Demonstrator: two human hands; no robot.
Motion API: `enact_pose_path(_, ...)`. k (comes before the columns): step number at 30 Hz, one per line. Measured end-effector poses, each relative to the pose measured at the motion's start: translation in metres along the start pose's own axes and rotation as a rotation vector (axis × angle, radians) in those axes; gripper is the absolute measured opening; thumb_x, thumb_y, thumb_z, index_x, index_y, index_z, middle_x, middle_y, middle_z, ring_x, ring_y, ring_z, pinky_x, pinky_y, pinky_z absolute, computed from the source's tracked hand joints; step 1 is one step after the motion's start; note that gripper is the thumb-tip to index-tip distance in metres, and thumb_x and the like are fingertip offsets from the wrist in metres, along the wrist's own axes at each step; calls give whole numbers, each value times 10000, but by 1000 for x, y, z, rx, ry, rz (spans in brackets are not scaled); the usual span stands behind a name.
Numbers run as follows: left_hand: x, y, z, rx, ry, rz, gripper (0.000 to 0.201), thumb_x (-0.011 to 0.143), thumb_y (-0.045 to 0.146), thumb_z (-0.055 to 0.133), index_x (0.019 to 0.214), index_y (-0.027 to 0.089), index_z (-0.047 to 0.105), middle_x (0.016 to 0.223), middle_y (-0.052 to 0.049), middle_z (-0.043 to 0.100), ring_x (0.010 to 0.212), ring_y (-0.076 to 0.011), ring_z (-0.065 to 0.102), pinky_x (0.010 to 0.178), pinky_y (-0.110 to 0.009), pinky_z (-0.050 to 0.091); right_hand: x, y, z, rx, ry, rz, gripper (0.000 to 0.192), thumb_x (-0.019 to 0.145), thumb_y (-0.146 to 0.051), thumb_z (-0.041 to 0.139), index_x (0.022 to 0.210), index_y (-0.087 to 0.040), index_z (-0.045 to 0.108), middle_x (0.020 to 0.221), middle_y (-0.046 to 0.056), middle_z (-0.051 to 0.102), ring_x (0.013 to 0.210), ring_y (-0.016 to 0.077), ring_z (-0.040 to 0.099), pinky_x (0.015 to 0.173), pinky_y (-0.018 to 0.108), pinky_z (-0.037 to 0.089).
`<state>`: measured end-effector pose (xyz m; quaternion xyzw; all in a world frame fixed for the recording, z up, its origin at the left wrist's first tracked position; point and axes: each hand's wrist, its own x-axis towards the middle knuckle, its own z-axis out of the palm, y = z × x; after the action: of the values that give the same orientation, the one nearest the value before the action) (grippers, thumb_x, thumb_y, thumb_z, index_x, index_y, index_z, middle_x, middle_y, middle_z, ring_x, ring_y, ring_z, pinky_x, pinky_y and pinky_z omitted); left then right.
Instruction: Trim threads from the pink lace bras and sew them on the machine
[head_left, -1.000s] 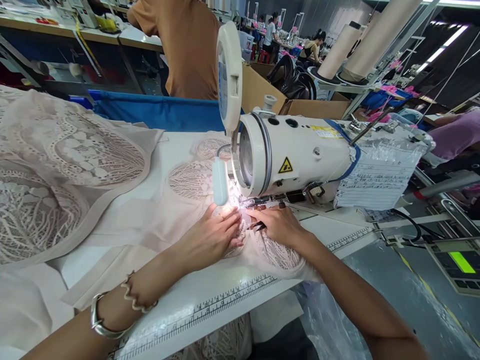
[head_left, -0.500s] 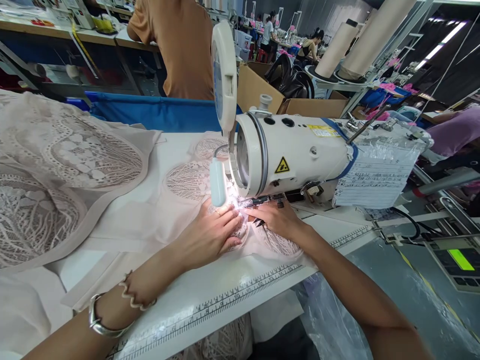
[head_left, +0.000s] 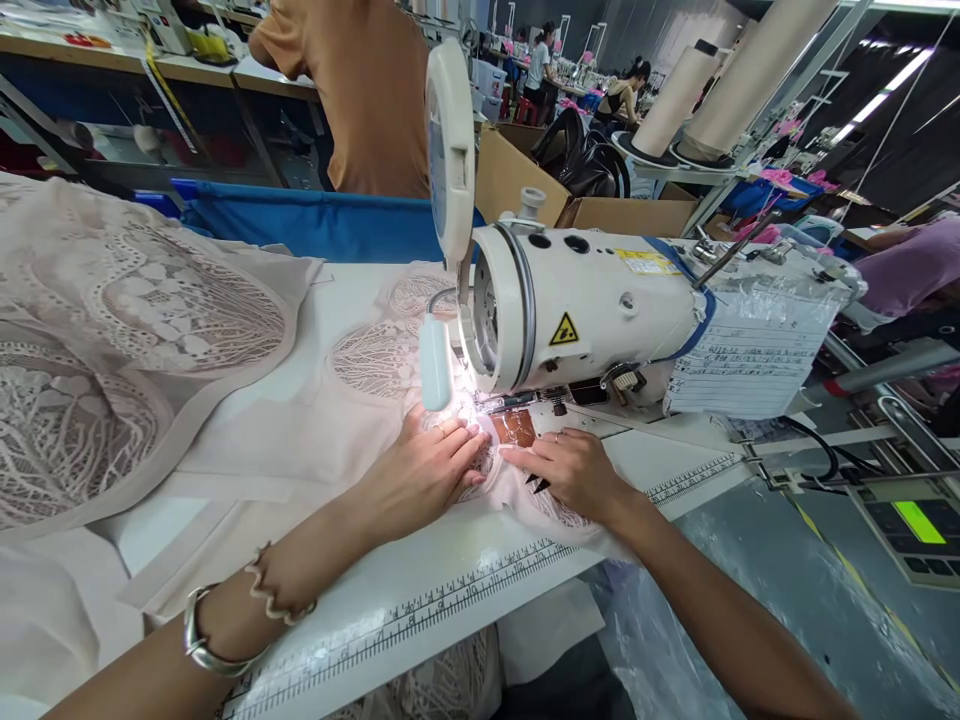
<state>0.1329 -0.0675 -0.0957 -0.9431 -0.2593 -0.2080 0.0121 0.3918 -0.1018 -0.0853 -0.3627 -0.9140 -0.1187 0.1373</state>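
Observation:
My left hand lies flat with its fingers stretched on pale pink lace fabric, just left of the lit needle area of a white sewing machine. Bent fingers of my right hand rest on the lace to the right of the needle. Tucked under that hand, black pointed tips stick out, looking like thread snips; their handles are hidden. Between both hands the fabric edge curves below the presser foot. Bright lamp glare hides the needle itself.
More lace pieces lie at the left. A ruler strip runs along the table's front edge. Behind the machine stand a cardboard box and a blue cloth bin. A control panel is at the right; a person in brown is beyond.
My right hand has moved down and slightly right, away from the presser foot, baring the machine bed there. My left hand has shifted slightly right along the lace.

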Motion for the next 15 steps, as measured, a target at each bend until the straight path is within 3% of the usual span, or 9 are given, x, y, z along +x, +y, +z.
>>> enact_pose_path(5,0,0,0,4,-5,-5,391,1071,275,308,1132,147,672,1181,-142,703,1124,-311,627,1005,-537,318,3,3,0,20,-31,7,445,956,-11,438,1160,-254,750,639,-16,586,620,127,490,619,292,292)
enact_pose_path(11,1,-2,-6,-9,-62,-30,453,1081,414,303,1285,134,594,1255,-167,688,1190,-335,601,1076,-609,254,12,8,4,-6,-23,31,434,950,-18,452,1116,-268,765,610,-21,575,608,133,488,617,294,293)
enact_pose_path(15,3,-6,-11,-29,-79,-56,386,1068,405,364,1241,179,624,1299,-153,672,1225,-348,585,1068,-622,274,17,12,8,18,-70,59,455,926,-26,459,1159,-282,754,644,-12,614,640,133,513,605,282,301)
